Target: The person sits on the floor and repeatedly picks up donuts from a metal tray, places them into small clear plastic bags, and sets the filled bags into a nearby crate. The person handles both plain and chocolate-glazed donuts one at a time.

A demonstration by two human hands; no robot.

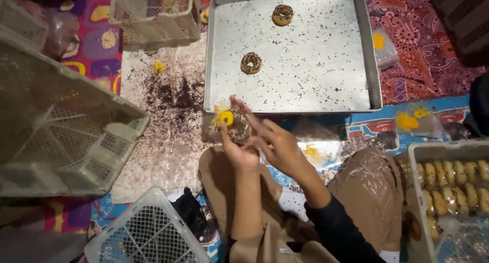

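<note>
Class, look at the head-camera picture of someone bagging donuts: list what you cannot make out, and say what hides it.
- The donut in the clear bag: mostly covered by the left hand and right hand, and blurred.
- The crate of wrapped donuts: cut off by the right and bottom edges.
- The white basket: cut off by the bottom edge.
- The sprinkles on the tray: too small to tell singly.

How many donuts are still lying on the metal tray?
2: one donut near the far edge of the metal tray, another donut nearer the middle-left. None seem hidden.
</note>
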